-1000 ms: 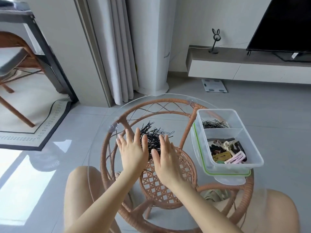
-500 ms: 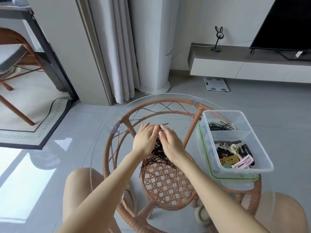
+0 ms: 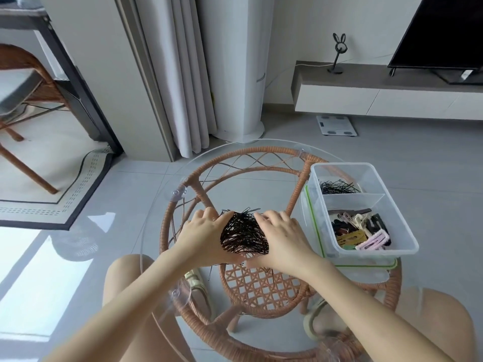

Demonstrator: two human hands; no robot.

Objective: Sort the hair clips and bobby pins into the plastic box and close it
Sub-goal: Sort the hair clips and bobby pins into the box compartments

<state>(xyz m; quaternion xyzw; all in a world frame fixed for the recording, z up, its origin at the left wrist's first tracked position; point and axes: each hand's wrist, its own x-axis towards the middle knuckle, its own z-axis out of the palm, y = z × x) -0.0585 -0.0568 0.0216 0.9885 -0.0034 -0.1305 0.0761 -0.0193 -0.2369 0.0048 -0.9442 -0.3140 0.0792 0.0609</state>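
Working on the glass tabletop (image 3: pixel 162 231), you have the plastic box (image 3: pixel 397 226) at its right edge, lid off, clips and some pins already inside. Your left hand (image 3: pixel 201 239) and right hand (image 3: pixel 285 239) cup the remaining bobby pins (image 3: pixel 244 235) mid-table.

Two bare forearms reach in from the bottom edge, sleeveless as far as the frame shows. The left hand (image 3: pixel 202 237) and right hand (image 3: pixel 283 242) carry no rings, watch, bracelets or gloves, and the fingernails look short and unpainted. Below the grip, seen through a glass tabletop (image 3: pixel 156 231), both knees are uncovered, and a pale beige strapped sandal (image 3: pixel 317 322) is worn on one foot.
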